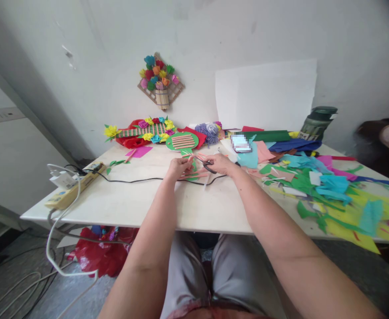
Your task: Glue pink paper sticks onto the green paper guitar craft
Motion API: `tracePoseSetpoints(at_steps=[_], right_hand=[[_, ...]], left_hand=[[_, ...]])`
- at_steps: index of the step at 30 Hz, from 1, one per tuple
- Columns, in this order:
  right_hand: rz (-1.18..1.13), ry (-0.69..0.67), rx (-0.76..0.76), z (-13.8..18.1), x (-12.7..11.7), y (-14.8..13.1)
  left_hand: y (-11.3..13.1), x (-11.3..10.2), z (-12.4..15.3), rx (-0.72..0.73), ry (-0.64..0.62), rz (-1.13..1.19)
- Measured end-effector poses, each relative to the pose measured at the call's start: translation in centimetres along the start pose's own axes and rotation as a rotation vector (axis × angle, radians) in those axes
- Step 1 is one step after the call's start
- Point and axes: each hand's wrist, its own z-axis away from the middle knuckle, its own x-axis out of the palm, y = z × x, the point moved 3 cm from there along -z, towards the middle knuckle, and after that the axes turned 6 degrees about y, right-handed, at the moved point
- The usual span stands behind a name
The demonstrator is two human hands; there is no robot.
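Observation:
My left hand (180, 167) is closed in a pinch on a thin pink paper roll (190, 165). Close by on the right, my right hand (221, 164) grips a pair of scissors (208, 163) by the handles, with the blades pointing left toward the roll. Whether the blades touch the roll is too small to tell. Just beyond the hands lies a green paddle-shaped paper piece (168, 144) with a row of pink rolls across its round part. More pink rolls (199, 173) lie on the table below and between my hands.
A black cable (134, 181) crosses the table (114, 204) to a power strip (76, 188) at left. Paper scraps (333, 190) cover the right side. Behind are a flower-trimmed craft piece (141, 130), purple yarn (209, 134), a phone (241, 143) and a dark green bottle (317, 124).

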Motion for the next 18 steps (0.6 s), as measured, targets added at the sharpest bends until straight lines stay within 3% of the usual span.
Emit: tracePoseSetpoints(at_steps=[11,18], right_hand=[[-0.244,0.0,-0.106,-0.5,0.8,0.1],[-0.284,0.086,0.018,-0.5,0.9,1.2]], left_hand=[[0.3,-0.2,0.3,-0.072,-0.006,0.125],[0.1,-0.3,0.2,-0.058,-0.052,0.212]])
